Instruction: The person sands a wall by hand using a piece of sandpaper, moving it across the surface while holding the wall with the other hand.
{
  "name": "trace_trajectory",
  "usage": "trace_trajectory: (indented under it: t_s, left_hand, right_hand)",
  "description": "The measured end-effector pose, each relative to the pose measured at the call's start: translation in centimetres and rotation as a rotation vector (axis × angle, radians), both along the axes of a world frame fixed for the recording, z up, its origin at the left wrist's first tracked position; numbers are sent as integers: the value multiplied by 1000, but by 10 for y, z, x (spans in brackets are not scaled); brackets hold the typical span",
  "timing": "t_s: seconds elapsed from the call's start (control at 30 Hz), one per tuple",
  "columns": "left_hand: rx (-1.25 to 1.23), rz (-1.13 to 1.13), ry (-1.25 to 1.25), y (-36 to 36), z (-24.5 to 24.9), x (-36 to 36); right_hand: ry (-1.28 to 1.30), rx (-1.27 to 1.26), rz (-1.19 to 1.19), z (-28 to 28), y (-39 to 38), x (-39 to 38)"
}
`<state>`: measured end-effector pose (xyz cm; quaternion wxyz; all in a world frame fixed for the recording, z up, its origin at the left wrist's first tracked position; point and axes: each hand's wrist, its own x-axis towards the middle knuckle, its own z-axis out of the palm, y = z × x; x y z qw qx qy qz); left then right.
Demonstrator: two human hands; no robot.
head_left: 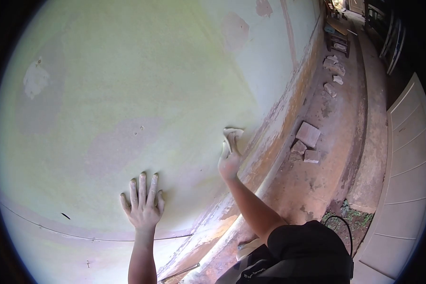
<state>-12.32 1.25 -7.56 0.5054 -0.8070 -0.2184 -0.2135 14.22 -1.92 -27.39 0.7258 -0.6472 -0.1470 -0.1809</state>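
Observation:
My left hand [143, 204] lies flat on the pale green wall [175, 85], fingers spread and whitened with dust, with nothing in it. Further right and a little higher, my right hand [229, 161] is closed round a folded piece of sandpaper [233, 133]. The sandpaper is pressed against the wall near its worn lower border. Part of the sheet is hidden by the fingers. Around the hands the paint shows faded greyish patches.
Peeling, brownish paint [265, 142] runs along the wall's base. Broken blocks [309, 134] and rubble [335, 66] lie on the concrete floor beside it. A wooden stool-like frame [340, 43] stands farther off. A pale panel [404, 175] is at the right.

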Motion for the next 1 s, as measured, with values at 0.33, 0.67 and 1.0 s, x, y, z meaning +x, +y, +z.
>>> trace_trajectory:
  t_s: [0.33,0.67,1.0]
  left_hand:
    - [54,16,-24,-1,-7,-1]
    - [0,-18,-43,-8,-2,1]
    - [14,-50,-28,-7,-4,2]
  right_hand:
    - [405,149,223,26,4,-43]
    - [20,6,100,-1,-13,-15]
    - [342,-44,165,-22,-4,35]
